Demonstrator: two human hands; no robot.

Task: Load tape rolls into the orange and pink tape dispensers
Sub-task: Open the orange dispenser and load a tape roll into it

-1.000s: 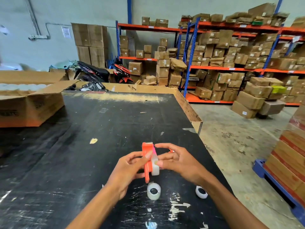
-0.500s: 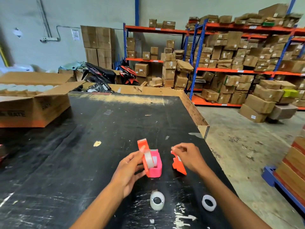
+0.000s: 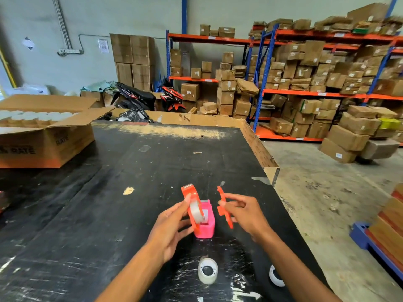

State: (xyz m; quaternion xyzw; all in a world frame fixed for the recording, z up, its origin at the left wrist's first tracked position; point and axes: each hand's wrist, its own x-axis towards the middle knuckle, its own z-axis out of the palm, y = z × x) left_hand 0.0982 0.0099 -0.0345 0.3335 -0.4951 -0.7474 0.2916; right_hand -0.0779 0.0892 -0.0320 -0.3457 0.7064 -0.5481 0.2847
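The orange tape dispenser is split in two halves. My left hand holds one orange half upright with a clear tape roll seated on it. My right hand grips the other orange half a short gap to the right. Between and just behind them stands the pink tape dispenser on the black table. Two loose tape rolls lie near me: one below the pink dispenser, another partly hidden by my right forearm.
An open cardboard box full of tape rolls sits at the table's left. The table's right edge drops to a concrete floor. Shelves of cartons fill the background, with a blue pallet at the right.
A second ago both hands held the closed orange dispenser together. Since then I have pulled it apart; the right hand has moved its half away to the right and then raised it upright.
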